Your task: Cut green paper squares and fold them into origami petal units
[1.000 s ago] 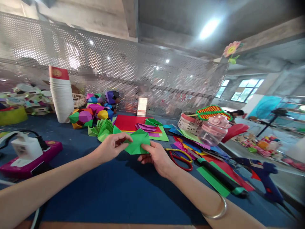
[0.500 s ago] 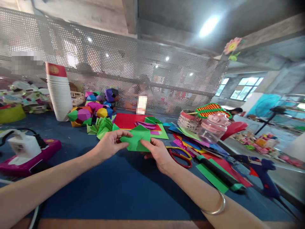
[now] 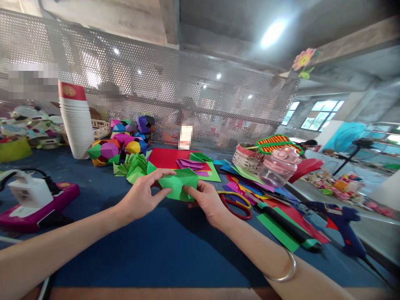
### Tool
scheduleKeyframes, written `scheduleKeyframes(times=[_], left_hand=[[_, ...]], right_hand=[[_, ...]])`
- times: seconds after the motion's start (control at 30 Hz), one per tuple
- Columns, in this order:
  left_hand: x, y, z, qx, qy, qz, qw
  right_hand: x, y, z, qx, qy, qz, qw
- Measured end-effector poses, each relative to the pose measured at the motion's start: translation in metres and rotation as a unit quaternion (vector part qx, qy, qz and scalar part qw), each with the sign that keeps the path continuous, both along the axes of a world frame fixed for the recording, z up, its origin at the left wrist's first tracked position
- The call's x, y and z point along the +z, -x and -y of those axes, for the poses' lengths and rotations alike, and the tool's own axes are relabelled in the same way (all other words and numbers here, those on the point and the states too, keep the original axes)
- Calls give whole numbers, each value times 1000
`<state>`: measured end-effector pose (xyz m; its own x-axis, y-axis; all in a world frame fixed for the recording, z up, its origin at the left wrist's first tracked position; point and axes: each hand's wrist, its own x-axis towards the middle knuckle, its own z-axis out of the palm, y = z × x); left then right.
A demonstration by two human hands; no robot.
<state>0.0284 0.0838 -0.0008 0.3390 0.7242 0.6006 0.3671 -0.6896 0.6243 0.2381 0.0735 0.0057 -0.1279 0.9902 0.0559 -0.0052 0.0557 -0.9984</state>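
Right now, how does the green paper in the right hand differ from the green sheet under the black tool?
The held paper is folded and creased; the loose sheet looks flat.
The held paper is up in the right hand; the loose sheet lies on the table, partly covered by the black tool.
Both are green.

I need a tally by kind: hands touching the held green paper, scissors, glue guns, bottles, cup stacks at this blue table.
Left hand and right hand, touching green paper: 2
Scissors: 1
Glue gun: 1
Bottle: 1
Cup stack: 1
Total: 6
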Motion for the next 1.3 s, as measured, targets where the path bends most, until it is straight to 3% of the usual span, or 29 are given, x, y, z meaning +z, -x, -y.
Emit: scheduleKeyframes(times=[0.37, 0.67, 1.03, 1.17, 1.3], left_hand=[[-2, 2, 6, 24, -144, -79, 986], [0, 7, 6, 56, -223, -121, 966], [9, 11, 12, 14, -358, -156, 921], [13, 13, 9, 35, -336, -155, 928], [16, 11, 8, 41, -255, -154, 954]], right_hand=[[-7, 1, 1, 4, -42, 34, 999], [-16, 2, -1, 20, -128, 111, 985], [-9, 4, 21, 70, -234, 174, 954], [-9, 4, 21, 65, -289, 230, 927], [-10, 3, 18, 49, -298, 251, 920]])
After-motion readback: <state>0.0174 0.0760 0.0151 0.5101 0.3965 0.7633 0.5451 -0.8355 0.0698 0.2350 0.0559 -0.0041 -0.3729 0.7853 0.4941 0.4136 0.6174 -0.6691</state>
